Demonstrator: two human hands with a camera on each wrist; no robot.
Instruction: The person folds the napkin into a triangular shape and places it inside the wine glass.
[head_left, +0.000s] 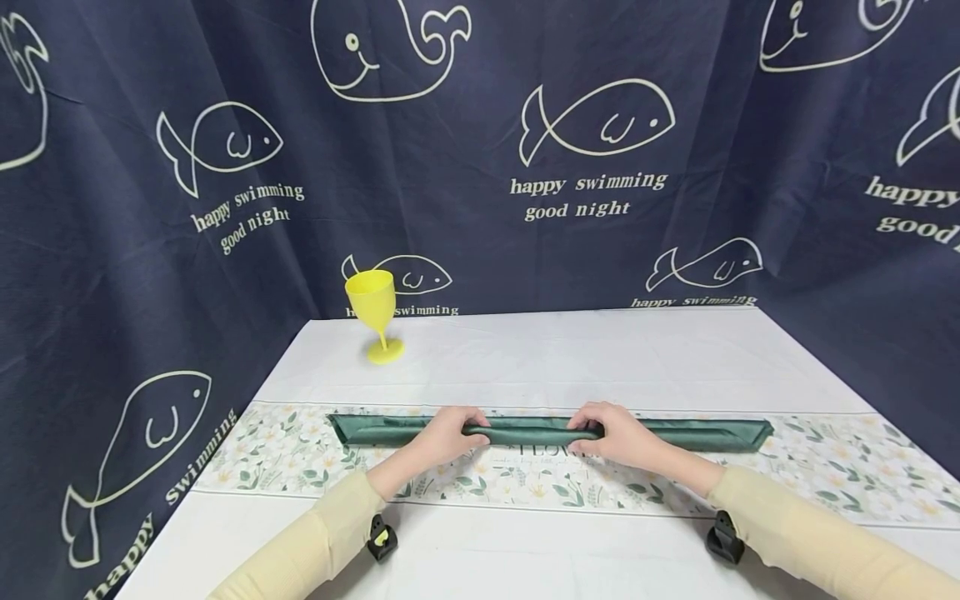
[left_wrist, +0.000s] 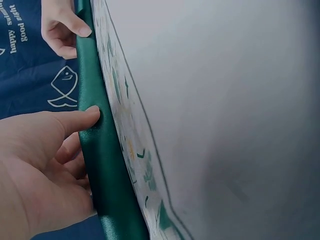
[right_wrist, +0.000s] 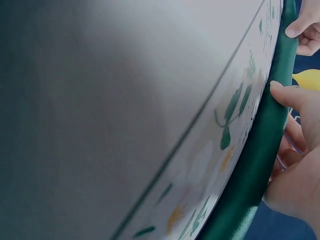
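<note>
A long strip of shiny dark green cloth (head_left: 532,435), its near edge rolled or folded, lies across the floral band of the table. My left hand (head_left: 448,433) pinches the near edge left of its middle, and my right hand (head_left: 611,433) pinches it right of the middle. In the left wrist view, the thumb of my left hand (left_wrist: 45,160) lies on the green cloth (left_wrist: 95,90), fingers behind it. The right wrist view has my right hand (right_wrist: 300,150) gripping the green roll (right_wrist: 260,160) the same way, the fingers partly hidden.
A yellow goblet (head_left: 372,304) stands upright at the back left of the white table (head_left: 570,358). Dark blue curtains (head_left: 465,192) with fish drawings and lettering hang behind and at both sides. The floral band (head_left: 517,487) runs across the table under the cloth.
</note>
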